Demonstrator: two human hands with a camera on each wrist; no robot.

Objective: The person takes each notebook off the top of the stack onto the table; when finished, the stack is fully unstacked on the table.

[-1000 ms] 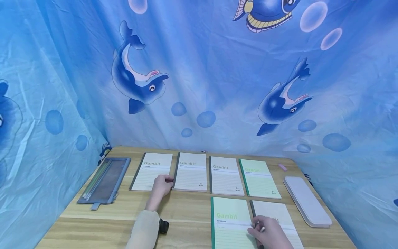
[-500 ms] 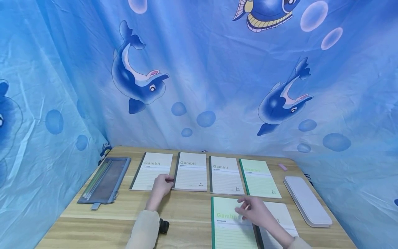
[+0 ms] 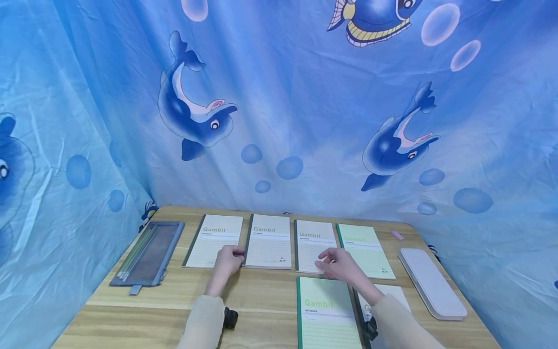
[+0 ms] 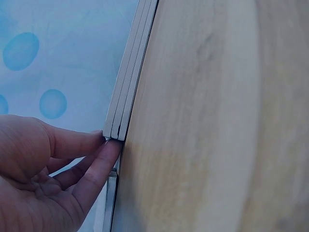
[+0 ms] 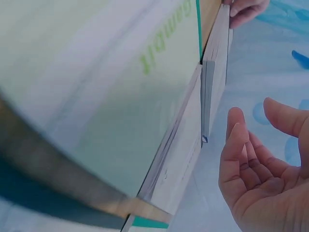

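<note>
And here's the left hand, a touch left of centre and low in the head view, thumb and forefinger touching the lower left corner of the second notebook in the back row! It hides the lower right corner of the leftmost notebook. In the left wrist view those two tips meet the end of a layered stack; whether they truly pinch it, I cannot tell, and the other fingers tuck behind, partly hidden.

Over to the right hand, right of centre: thumb well clear of loosely bent fingers, nothing in its grip, over the lower right corner of the third notebook and covering it. The right wrist view confirms a bare gap between thumb and fingers, that hand cut off at the right edge.

Down low, the green-spined notebook runs off the bottom edge; beside it, the right sleeve blocks much of the front white notebook. Upper left in the right wrist view, a big pale green cover spills out of frame, its lettering upside down, and the dark band at lower left is too blurred to name.
</note>
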